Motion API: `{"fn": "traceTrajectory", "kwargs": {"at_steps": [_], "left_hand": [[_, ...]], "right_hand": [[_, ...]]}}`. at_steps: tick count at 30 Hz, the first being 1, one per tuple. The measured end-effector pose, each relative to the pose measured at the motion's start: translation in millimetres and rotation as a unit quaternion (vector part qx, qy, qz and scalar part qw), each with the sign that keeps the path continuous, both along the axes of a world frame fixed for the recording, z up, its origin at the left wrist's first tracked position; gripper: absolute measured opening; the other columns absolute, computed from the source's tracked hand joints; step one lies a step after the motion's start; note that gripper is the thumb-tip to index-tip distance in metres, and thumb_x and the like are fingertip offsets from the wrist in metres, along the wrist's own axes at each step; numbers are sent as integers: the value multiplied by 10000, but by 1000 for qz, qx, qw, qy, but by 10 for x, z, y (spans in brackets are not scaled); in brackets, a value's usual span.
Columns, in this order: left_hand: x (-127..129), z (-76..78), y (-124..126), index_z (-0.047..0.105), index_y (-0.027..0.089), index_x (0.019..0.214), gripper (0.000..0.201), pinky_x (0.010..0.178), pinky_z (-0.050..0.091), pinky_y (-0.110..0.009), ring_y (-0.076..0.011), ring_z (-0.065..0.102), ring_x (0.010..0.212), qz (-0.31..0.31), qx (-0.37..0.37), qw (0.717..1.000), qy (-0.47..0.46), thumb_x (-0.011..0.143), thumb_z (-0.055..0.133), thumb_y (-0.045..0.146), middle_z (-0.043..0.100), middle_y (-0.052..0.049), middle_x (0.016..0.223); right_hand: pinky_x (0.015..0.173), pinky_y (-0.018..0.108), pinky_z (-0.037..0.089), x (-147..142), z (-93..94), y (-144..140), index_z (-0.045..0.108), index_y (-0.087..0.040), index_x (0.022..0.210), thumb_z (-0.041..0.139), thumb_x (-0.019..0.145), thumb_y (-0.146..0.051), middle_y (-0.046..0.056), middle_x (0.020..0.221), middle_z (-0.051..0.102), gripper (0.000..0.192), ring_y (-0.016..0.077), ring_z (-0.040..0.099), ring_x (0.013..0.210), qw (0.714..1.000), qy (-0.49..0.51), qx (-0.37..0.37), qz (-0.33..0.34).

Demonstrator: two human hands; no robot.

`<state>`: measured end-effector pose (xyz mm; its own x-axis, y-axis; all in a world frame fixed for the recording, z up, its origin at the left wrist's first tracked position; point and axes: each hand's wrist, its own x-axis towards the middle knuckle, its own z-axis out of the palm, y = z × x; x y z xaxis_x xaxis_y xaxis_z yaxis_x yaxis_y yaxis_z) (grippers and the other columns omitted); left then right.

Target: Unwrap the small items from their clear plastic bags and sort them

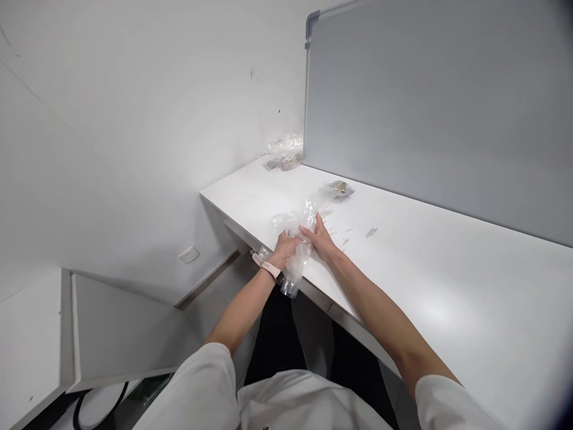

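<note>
Crumpled clear plastic wrapping point(295, 263) lies between my two hands at the front edge of the white table, with one end hanging over the edge. My left hand point(286, 248) is closed on the plastic, its fingers curled into it; a pink watch strap point(267, 267) circles that wrist. My right hand point(319, 237) grips the plastic from the other side, thumb and fingers partly bent around it. More of the clear film spreads out above both hands. Just beyond it sits a small packet point(341, 189) with a yellowish and purple print.
A heap of clear plastic bags point(286, 149) lies in the table's far corner against the wall. Behind the white table point(439, 286) stands a large grey board point(430, 107). Greyish smudges point(371, 232) mark the tabletop. At lower left is a white cabinet point(125, 328).
</note>
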<state>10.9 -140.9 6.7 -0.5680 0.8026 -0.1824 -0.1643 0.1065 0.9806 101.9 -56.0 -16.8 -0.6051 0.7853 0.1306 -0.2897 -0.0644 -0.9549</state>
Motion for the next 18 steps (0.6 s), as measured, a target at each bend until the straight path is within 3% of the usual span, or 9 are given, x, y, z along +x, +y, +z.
{"fn": "traceTrajectory", "kwargs": {"at_steps": [3, 6, 8, 10, 12, 15, 18], "left_hand": [[175, 87, -39, 624, 177, 999, 320, 832, 533, -371, -258, 674, 928, -14, -30, 989, 142, 690, 687, 121, 703, -87, 956], [205, 172, -69, 594, 212, 1191, 477, 1064, 422, -481, -346, 510, 1302, -1, -70, 918, 389, 732, 724, 194, 607, -145, 1324], [146, 191, -75, 468, 234, 1408, 754, 1166, 299, -541, -379, 313, 1465, 3, -69, 882, 466, 718, 771, 252, 399, -152, 1559], [58, 166, -77, 266, 245, 1558, 976, 1188, 275, -545, -376, 320, 1472, -42, -53, 889, 452, 722, 769, 265, 305, -153, 1622], [-22, 99, -89, 212, 256, 1587, 958, 1121, 387, -508, -354, 509, 1341, -90, -48, 912, 396, 764, 703, 252, 465, -157, 1528], [-96, -52, -143, 433, 264, 1477, 709, 901, 534, -451, -325, 683, 1036, -87, -45, 934, 342, 794, 621, 285, 709, -121, 1187], [-117, -211, -220, 638, 259, 1213, 443, 704, 561, -405, -274, 682, 735, -73, -37, 941, 328, 779, 597, 337, 727, -45, 831]], "right_hand": [[910, 387, 580, 42, 54, -46, 519, -264, 1309, 854, 605, -399, 49, 1166, 723, 792, 229, 697, 1029, 995, 54, -71, -50], [796, 336, 589, 126, 91, -6, 591, -237, 1048, 849, 572, -335, 1, 935, 746, 550, 191, 708, 837, 987, 82, -109, -90], [740, 316, 579, 191, 99, 65, 605, -225, 947, 846, 567, -334, -17, 825, 728, 463, 176, 693, 761, 990, 76, -104, -52], [687, 314, 564, 234, 95, 140, 615, -219, 897, 838, 582, -368, -27, 747, 701, 414, 172, 674, 705, 995, 50, -79, 24], [636, 316, 547, 241, 79, 186, 619, -217, 841, 829, 602, -405, -26, 696, 674, 370, 174, 649, 660, 995, 22, -53, 82], [592, 304, 518, 222, 40, 164, 606, -217, 752, 823, 635, -393, -21, 657, 634, 303, 164, 603, 620, 995, -5, -27, 93], [682, 312, 522, 264, 26, 51, 623, -213, 799, 758, 735, -343, 5, 769, 648, 198, 172, 610, 723, 997, -19, 51, 60]]}}
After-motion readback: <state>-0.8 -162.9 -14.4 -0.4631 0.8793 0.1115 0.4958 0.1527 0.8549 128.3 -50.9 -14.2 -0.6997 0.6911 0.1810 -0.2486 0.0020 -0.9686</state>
